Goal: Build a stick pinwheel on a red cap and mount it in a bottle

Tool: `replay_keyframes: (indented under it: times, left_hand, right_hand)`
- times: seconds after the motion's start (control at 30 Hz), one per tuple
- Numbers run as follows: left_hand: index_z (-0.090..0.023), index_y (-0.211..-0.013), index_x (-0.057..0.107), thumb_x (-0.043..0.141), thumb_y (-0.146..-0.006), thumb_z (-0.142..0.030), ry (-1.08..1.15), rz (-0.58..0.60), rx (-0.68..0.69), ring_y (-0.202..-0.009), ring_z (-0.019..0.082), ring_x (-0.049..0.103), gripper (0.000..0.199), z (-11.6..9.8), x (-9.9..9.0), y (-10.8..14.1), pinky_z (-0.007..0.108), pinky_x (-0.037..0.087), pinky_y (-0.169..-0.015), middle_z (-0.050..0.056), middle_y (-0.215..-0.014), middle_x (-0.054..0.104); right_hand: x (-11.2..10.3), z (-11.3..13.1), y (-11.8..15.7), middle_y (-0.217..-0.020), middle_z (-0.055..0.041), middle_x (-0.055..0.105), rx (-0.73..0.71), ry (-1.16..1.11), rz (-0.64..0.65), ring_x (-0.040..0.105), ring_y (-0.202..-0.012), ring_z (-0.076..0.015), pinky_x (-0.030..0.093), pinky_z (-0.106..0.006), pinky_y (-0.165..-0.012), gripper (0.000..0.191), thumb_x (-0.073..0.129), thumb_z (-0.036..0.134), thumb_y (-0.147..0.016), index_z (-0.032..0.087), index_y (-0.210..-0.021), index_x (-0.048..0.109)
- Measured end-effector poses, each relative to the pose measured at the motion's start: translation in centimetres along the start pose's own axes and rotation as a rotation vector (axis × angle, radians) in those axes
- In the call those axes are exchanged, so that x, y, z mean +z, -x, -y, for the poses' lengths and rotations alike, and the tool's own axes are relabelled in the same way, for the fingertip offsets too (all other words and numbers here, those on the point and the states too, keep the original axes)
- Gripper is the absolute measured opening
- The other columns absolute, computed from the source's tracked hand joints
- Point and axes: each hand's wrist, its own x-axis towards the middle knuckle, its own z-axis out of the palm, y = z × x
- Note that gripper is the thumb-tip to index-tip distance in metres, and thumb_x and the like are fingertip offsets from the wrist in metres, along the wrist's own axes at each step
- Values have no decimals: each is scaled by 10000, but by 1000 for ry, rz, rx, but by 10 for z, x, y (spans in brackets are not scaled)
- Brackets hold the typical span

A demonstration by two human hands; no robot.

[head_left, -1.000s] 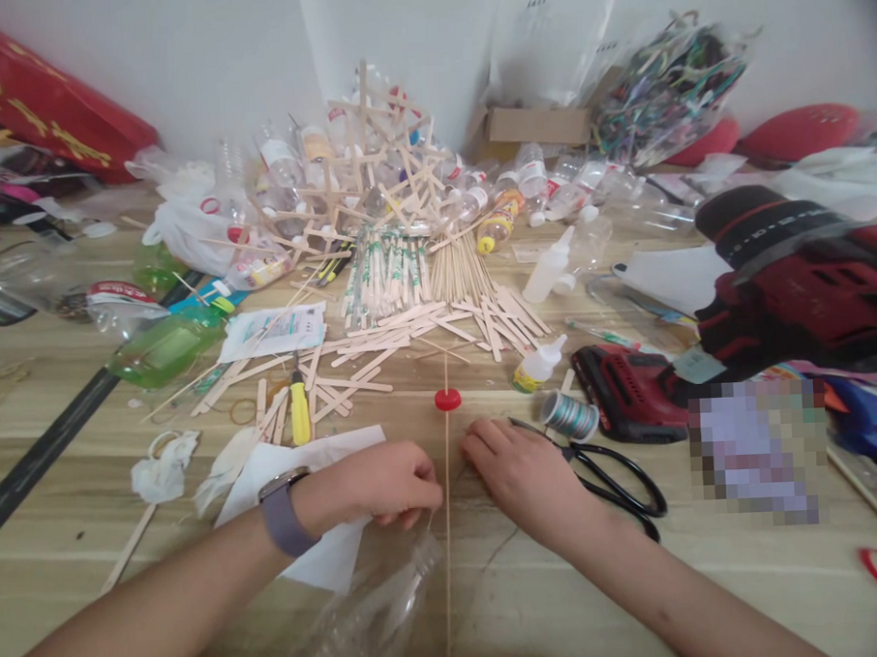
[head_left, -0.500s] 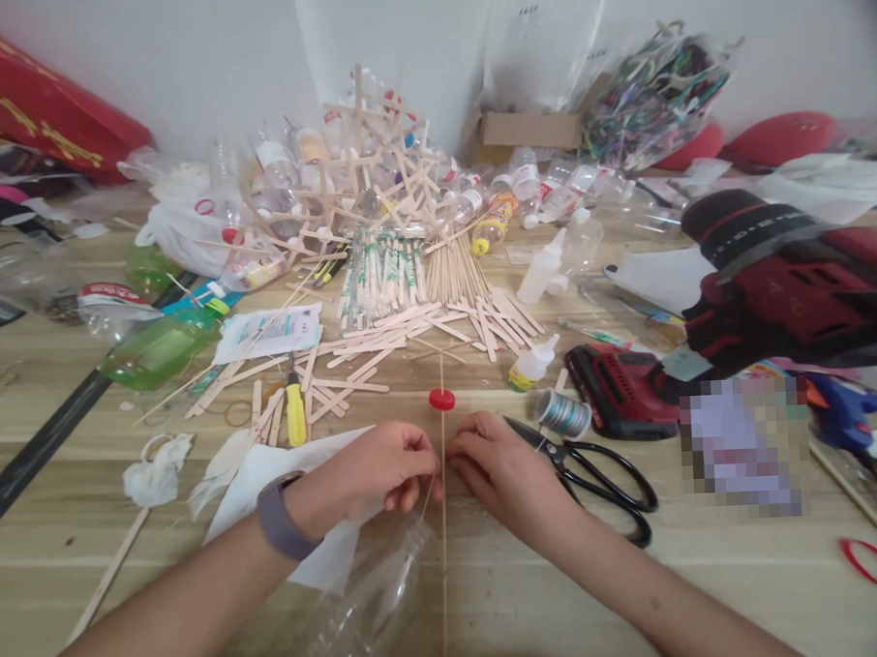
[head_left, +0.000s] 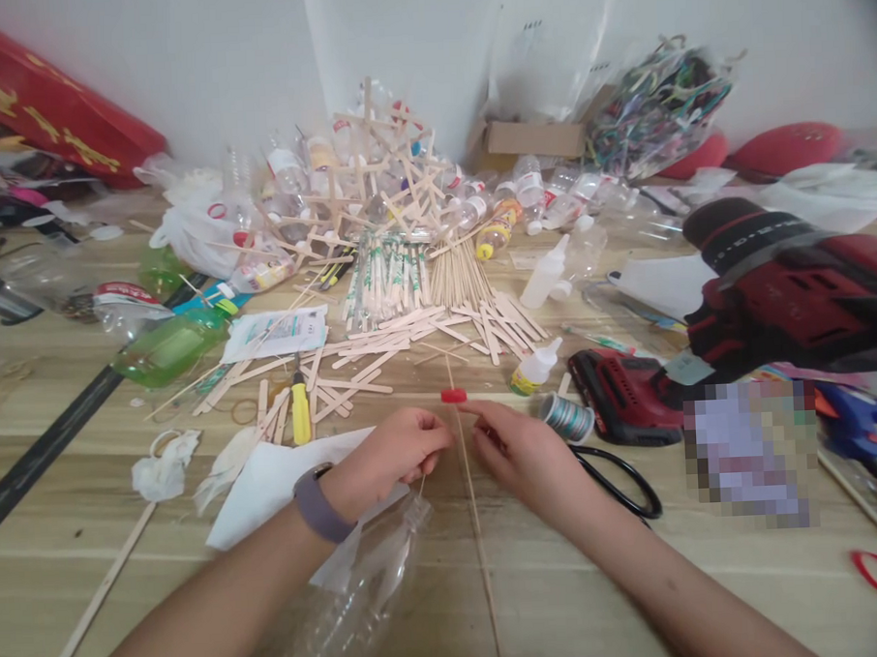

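A red bottle cap [head_left: 454, 397] sits threaded on a long thin wooden skewer [head_left: 477, 530] that runs toward me. My left hand [head_left: 407, 444], with a grey watch strap at the wrist, is closed in a pinch left of the skewer. A thin thread [head_left: 422, 486] hangs from its fingers to the neck of a clear plastic bottle [head_left: 369, 588] below. The index finger of my right hand [head_left: 520, 446] is stretched out to the cap's right edge, the other fingers loosely curled. Black-handled scissors [head_left: 639, 499] lie partly hidden under my right hand.
A spool of thread [head_left: 567, 417], a small glue bottle [head_left: 536, 367] and a red cordless drill [head_left: 792, 289] stand at right. Left lie a yellow-handled screwdriver [head_left: 301, 409] and white paper [head_left: 261, 496]. Loose craft sticks [head_left: 381, 345] and plastic bottles [head_left: 528, 181] lie behind.
My right index finger has stretched forward to the cap, where both hands were lower beside the skewer. The skewer now slants, its near end further right. My left hand has risen slightly.
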Motion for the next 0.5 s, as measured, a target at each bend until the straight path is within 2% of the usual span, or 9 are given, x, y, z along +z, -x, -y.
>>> replay_keyframes:
  times: [0.1,0.23,0.4,0.5]
  left_hand:
    - [-210,-561,445,533,-750,-303,-27,-64,46,-346,76,326,228,1,2,-3,224,208,-377,-78,-407,404]
    - [-209,-546,460,552,-753,-301,-63,-124,98,-383,88,337,245,-3,2,-7,240,213,-409,-76,-403,376]
    - [-208,-540,477,563,-751,-304,-78,-161,123,-416,97,314,246,-9,2,-9,258,187,-441,-77,-433,344]
    - [-208,-548,517,580,-751,-320,-76,-160,106,-413,98,271,240,-11,3,-9,265,166,-458,-83,-425,300]
  right_hand:
    - [-1,1,-2,-976,-141,757,28,50,21,716,-744,-269,519,-343,-622,469,467,127,-862,148,-1321,559]
    - [-1,-1,-4,-909,-138,762,50,71,36,707,-675,-273,511,-352,-582,546,443,128,-867,137,-1413,467]
    - [1,-3,-6,-1034,-168,738,58,64,11,705,-867,-301,526,-389,-707,503,431,144,-893,127,-1393,489]
    - [3,-3,-6,-1014,-151,743,44,57,8,703,-831,-295,522,-386,-684,525,424,146,-901,152,-1425,447]
